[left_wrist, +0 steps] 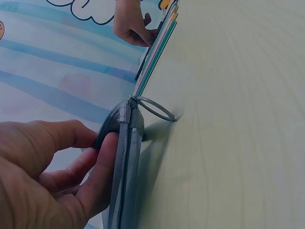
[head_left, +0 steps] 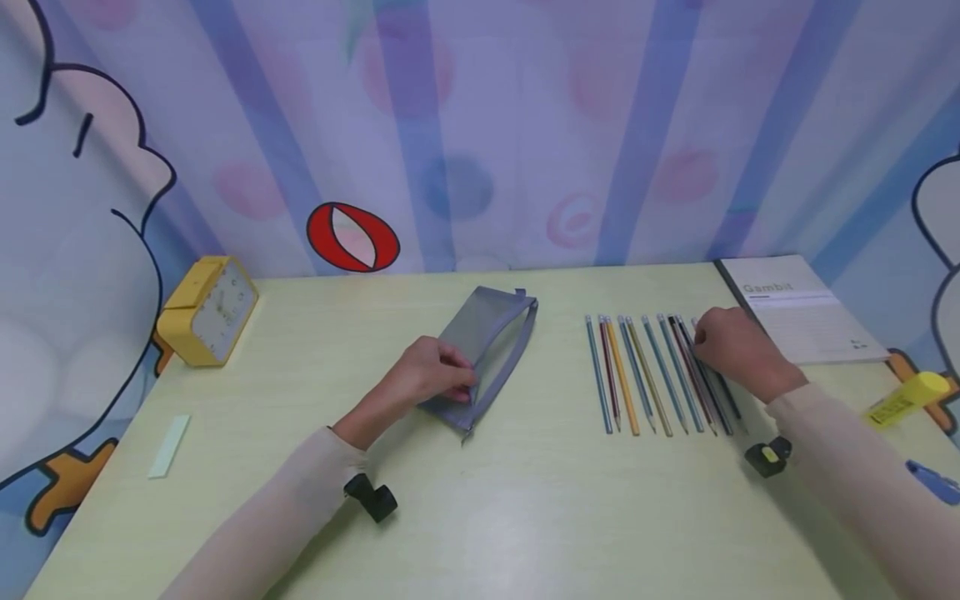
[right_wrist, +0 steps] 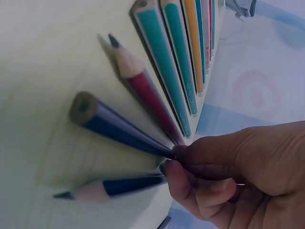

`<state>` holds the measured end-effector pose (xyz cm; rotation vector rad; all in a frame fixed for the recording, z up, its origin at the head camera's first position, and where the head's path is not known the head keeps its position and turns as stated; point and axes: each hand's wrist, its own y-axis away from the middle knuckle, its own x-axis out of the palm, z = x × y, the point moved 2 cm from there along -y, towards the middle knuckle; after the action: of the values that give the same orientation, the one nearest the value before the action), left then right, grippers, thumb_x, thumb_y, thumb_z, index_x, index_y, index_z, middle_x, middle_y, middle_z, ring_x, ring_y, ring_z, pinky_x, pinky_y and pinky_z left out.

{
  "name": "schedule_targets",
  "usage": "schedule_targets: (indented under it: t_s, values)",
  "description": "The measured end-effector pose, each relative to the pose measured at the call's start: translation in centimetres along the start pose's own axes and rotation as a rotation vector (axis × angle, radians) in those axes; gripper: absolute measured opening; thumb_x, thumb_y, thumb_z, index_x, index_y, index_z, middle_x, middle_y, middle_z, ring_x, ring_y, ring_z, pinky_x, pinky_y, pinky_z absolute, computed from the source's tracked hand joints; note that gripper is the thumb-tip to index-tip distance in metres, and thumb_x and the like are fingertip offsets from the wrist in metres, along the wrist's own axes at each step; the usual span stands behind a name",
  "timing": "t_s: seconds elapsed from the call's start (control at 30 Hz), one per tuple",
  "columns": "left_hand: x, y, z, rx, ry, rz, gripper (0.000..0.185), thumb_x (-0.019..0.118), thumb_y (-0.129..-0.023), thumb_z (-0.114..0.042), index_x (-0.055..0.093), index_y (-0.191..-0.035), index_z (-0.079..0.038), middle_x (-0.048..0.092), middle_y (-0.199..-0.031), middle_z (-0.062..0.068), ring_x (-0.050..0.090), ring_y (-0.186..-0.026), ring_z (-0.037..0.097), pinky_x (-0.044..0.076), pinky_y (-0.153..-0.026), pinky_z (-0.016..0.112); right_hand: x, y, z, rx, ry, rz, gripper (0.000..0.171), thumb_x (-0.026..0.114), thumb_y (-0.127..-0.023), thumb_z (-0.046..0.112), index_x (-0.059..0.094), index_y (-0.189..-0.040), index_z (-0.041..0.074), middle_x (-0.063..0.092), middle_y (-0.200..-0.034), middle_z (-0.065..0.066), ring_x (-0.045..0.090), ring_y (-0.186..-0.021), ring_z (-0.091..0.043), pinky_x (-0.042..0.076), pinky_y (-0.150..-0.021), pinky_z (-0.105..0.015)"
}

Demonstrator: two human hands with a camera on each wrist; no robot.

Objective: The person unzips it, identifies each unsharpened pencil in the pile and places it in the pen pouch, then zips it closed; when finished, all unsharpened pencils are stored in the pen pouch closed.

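Observation:
My left hand point(head_left: 431, 371) pinches the edge of a grey zippered pencil pouch point(head_left: 467, 323) between thumb and fingers. The pouch's mouth gapes a little in the head view. At the right end of a row of several pencils, my right hand point(head_left: 738, 350) pinches the far end of a dark blue, flat-ended pencil point(right_wrist: 121, 126). Just under its fingertips lies the end of a sharpened dark pencil point(right_wrist: 136, 185). A dark red pencil point(right_wrist: 155, 98) lies beside them. The row also includes a yellow pencil point(head_left: 622, 379) and teal ones.
A yellow alarm clock point(head_left: 213, 312) stands at the back left, with a pale green strip point(head_left: 169, 447) nearer the front. Behind my right hand lies a notebook point(head_left: 802, 312). A yellow glue stick point(head_left: 906, 400) and a blue object point(head_left: 932, 481) lie at the right.

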<state>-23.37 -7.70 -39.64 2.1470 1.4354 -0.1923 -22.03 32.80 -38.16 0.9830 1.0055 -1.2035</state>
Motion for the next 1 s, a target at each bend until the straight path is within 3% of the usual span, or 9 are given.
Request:
schedule_targets:
  t_s: [0.13,0.53,1.0]
  values:
    - [0.0,0.1,0.0,0.000,-0.011,-0.004,0.016,0.075,-0.089,-0.011,0.073,-0.100,0.000,0.069,-0.097,0.013,0.073,-0.067,0.012,0.062,-0.075,0.030,-0.1,-0.1,0.4,0.023,0.011,0.014,0.043,0.052,-0.082,-0.003,0.030,-0.052,0.017,0.020,-0.053,0.007,0.021,-0.048,-0.009,0.023,-0.047,-0.026]
    - [-0.1,0.1,0.1,0.010,-0.010,-0.001,0.018,0.074,-0.089,-0.012,0.073,-0.102,0.000,0.071,-0.098,0.013,0.072,-0.067,0.012,0.062,-0.074,0.029,-0.3,-0.3,1.2,0.098,0.058,0.020,0.022,0.055,-0.078,0.002,0.043,-0.062,0.008,0.044,-0.057,-0.005,0.042,-0.052,-0.020,0.036,-0.048,-0.033]
    - [-0.2,-0.1,0.3,0.002,-0.025,-0.010,0.017,0.074,-0.089,-0.013,0.074,-0.101,-0.001,0.071,-0.098,0.013,0.073,-0.068,0.012,0.062,-0.076,0.030,-0.1,-0.2,1.8,0.151,0.081,0.046,0.024,0.060,-0.080,0.009,0.045,-0.062,0.010,0.044,-0.058,-0.005,0.045,-0.053,-0.021,0.038,-0.047,-0.035]
